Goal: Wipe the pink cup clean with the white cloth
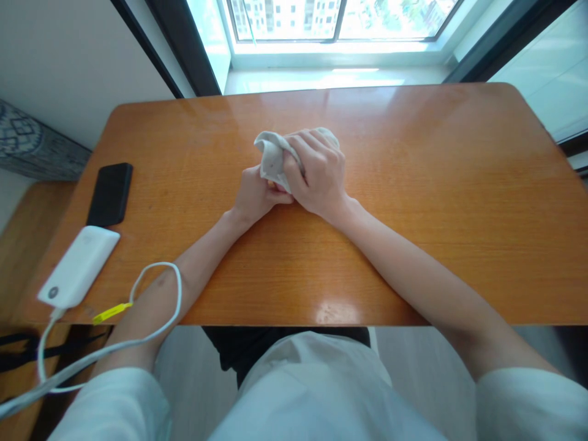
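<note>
Over the middle of the wooden table, my two hands meet around a crumpled off-white cloth (274, 158). My right hand (319, 168) is closed over the cloth from above, and part of the cloth shows beyond its knuckles. My left hand (260, 195) is closed below and to the left, its thumb pointing towards the right hand. A small pinkish bit shows between the left thumb and the cloth; whether it is a fingertip or an object I cannot tell. The cloth and right hand hide most of the left fingers.
A black phone (110, 194) and a white power bank (79, 266) lie on the left of the wooden table (450, 184). From the power bank, a white cable (110, 350) with a yellow tag (111, 313) loops over my left forearm. A window stands beyond the far edge.
</note>
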Tool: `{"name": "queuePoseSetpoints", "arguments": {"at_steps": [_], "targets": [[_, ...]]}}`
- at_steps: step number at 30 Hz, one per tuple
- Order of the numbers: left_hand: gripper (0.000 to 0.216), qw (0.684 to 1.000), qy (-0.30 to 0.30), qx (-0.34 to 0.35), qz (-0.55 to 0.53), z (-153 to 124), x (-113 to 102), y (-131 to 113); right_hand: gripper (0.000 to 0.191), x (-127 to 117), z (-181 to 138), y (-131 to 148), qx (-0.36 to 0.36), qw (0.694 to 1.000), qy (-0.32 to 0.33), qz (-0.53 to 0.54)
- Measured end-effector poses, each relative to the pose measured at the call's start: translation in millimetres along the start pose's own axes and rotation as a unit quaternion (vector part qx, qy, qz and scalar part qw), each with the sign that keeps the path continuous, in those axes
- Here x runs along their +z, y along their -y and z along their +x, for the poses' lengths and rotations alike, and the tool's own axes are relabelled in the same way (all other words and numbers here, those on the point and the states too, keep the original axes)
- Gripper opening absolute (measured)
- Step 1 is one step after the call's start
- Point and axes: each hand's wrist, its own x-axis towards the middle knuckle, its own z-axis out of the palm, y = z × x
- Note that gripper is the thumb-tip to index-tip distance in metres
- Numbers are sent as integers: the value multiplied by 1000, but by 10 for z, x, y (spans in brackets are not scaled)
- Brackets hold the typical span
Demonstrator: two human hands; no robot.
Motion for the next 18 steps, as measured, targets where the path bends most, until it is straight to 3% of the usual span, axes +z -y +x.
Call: {"name": "queuePoseSetpoints", "arguments": {"at_steps": [3,6,10,13,18], "targets": [[34,999,-17,13,29,6,-12,-90,43,38,3,-174,87,989,-55,105],[34,999,-20,23,34,4,-17,-119,56,204,-40,-463,169,958,-99,208],[38,998,-31,27,44,-4,-28,-77,71,431,-112,-842,244,928,-119,254],[36,998,-33,25,41,-11,-40,-55,70,394,-116,-824,225,939,-114,233],[34,1000,-11,7,-1,-29,-33,-38,50,30,-20,-210,68,990,-32,118]]}}
